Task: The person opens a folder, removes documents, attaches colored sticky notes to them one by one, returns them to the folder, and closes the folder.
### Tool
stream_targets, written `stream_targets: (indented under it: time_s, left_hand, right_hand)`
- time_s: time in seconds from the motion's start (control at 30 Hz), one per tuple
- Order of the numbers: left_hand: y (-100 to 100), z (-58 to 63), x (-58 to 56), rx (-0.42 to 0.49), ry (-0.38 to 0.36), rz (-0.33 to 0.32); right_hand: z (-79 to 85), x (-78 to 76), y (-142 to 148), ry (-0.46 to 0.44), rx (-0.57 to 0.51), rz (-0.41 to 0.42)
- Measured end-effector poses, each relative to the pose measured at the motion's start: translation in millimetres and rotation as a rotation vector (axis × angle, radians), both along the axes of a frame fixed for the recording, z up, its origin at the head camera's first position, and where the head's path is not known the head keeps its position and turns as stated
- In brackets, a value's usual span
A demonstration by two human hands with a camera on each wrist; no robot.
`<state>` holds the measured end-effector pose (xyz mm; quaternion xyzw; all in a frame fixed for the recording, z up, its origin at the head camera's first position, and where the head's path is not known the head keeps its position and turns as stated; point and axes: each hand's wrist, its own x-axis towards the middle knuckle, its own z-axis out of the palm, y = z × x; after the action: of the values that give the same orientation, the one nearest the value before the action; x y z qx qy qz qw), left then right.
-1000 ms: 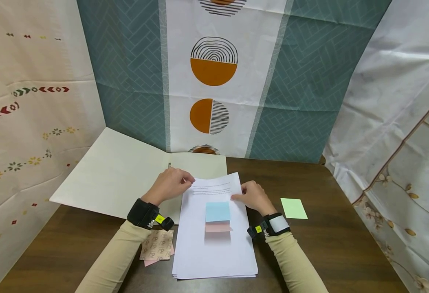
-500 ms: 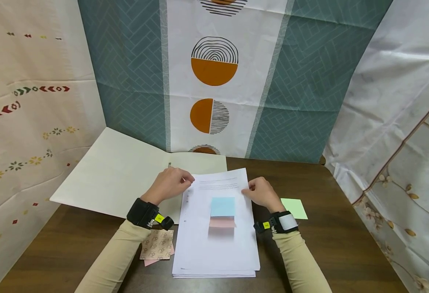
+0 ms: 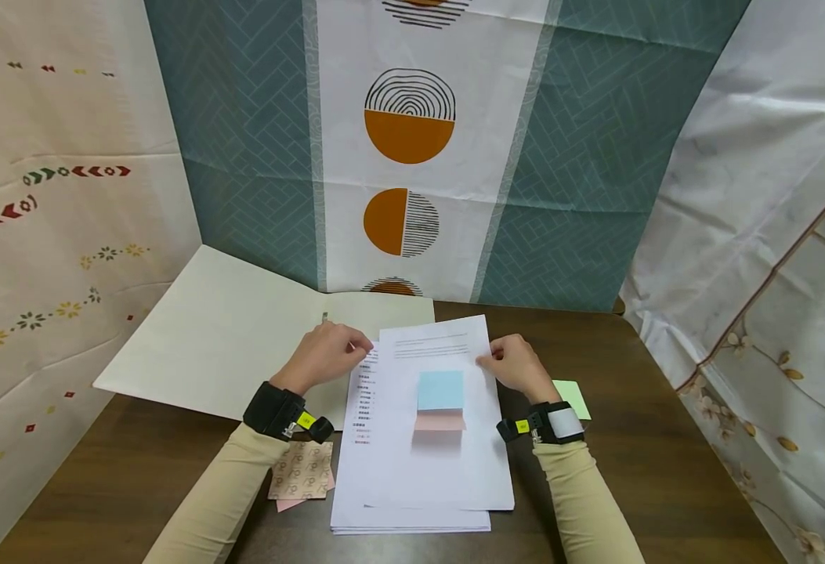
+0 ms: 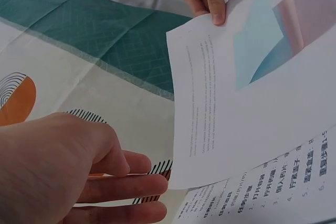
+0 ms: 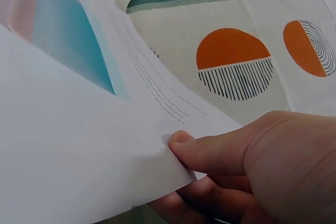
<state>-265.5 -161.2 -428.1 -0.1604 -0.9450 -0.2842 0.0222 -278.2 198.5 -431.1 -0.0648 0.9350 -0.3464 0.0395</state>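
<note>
My right hand (image 3: 522, 368) pinches the upper right edge of a printed sheet of paper (image 3: 472, 478), thumb on top and fingers beneath, as the right wrist view shows. A blue sticky note (image 3: 440, 388) and a pink sticky note (image 3: 439, 421) are on that sheet, their lower parts lifted from it. Beneath lies a paper stack (image 3: 412, 521), with a column of printed text showing at its left. My left hand (image 3: 327, 356) is by the stack's upper left corner. In the left wrist view its loosely bent fingers (image 4: 131, 187) hold nothing, close to the sheet's edge.
A large cream folder (image 3: 236, 345) lies spread at the back left, partly under the papers. Left of the stack sit a patterned brown pad (image 3: 299, 470) and a pink note (image 3: 288, 505). A green sticky note (image 3: 573, 398) is partly behind my right wrist. Cloths hang around the table.
My right hand has moved right and slightly away from me, drawing the top sheet and its notes along. Text on the page below is now uncovered. My left hand has stayed in place.
</note>
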Motion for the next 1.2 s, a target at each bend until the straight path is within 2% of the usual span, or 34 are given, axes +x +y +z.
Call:
stream_targets:
  time_s: [0.3, 0.7, 0.97, 1.2]
  left_hand:
    - [0.9, 0.5, 0.2, -0.015, -0.009, 0.011]
    - [0.3, -1.2, 0.4, -0.009, -0.015, 0.014]
    - [1.3, -6.5, -0.8, 0.001, -0.036, 0.0]
    - [3.5, -2.3, 1.3, -0.005, -0.02, -0.009]
  right_hand:
    - [2.8, -4.2, 23.5, 0.004, 0.015, -0.044]
    - [16.4, 0.0, 53.1, 0.013, -0.006, -0.085]
    - [11.8, -0.8, 68.3, -0.026, -0.029, -0.103]
    - [8.4, -11.0, 86.4, -0.011, -0.058, -0.109]
